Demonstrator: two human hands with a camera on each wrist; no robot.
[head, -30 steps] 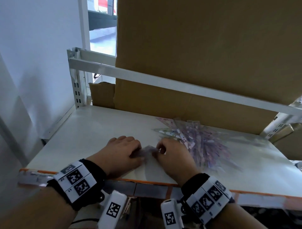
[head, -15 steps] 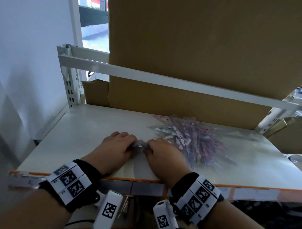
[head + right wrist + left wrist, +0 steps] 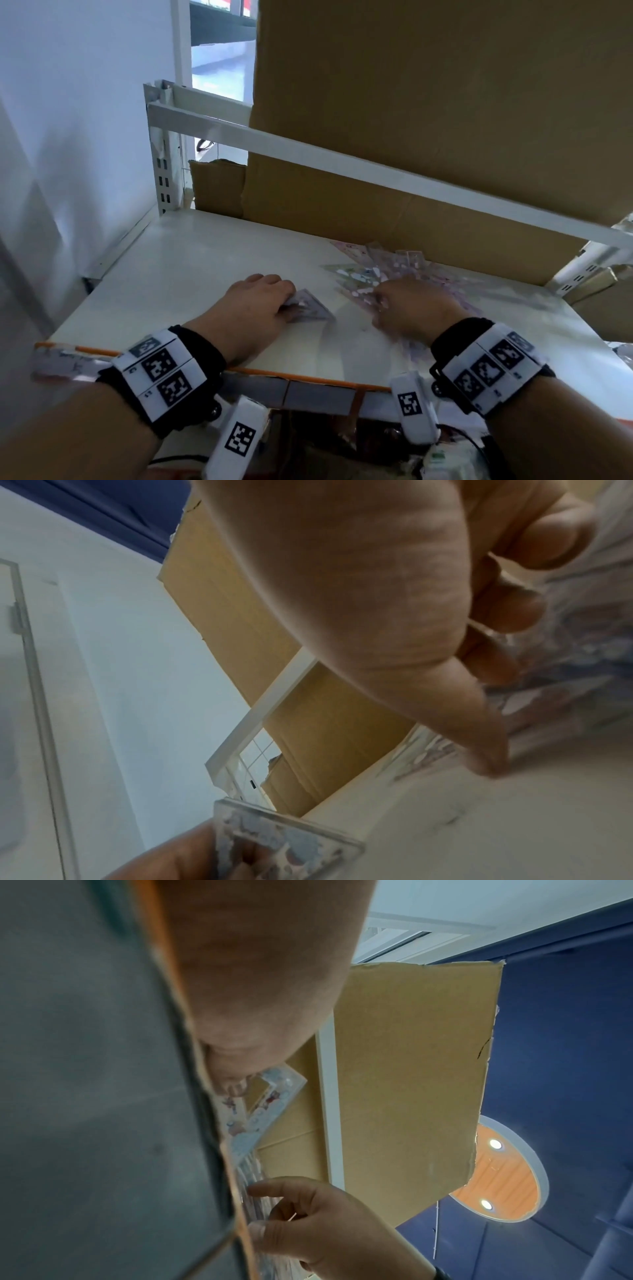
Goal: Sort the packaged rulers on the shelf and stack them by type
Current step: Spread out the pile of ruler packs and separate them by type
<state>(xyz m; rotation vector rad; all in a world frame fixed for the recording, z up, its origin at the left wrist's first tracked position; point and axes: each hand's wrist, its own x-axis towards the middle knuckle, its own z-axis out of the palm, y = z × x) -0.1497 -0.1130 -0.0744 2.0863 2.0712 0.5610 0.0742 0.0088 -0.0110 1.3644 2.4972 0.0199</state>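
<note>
1. The cardboard box (image 3: 428,102) is the largest thing in view; it stands upright at the back of the shelf (image 3: 191,267) and rises well above it.
2. The shelf, the landmark here, is a pale flat board with an orange front edge. A white crossbar (image 3: 342,161) runs in front of the box, above the shelf's back part.
3. A white wall (image 3: 68,137) stands just beside the shelf's left edge.
4. The pile of packaged rulers (image 3: 394,274) lies on the shelf's right half, close to the foot of the box. Its clear wrappers show pink and purple print, and the pieces overlap at many angles.
5. The right hand (image 3: 407,305) rests on the near edge of that pile, toward the shelf's front. The right wrist view shows its fingers (image 3: 507,610) curled against the wrappers and the thumb tip down on the shelf; whether they grasp a packet cannot be told.
6. The left hand (image 3: 260,301) lies on the shelf near its middle front, apart from the right hand. Its fingers are bent over one corner of a triangular ruler (image 3: 308,306).
7. That triangular ruler is clear with blue print. The left wrist view shows it (image 3: 274,1096) pinched by the fingertips, its free corner lifted off the shelf.
</note>
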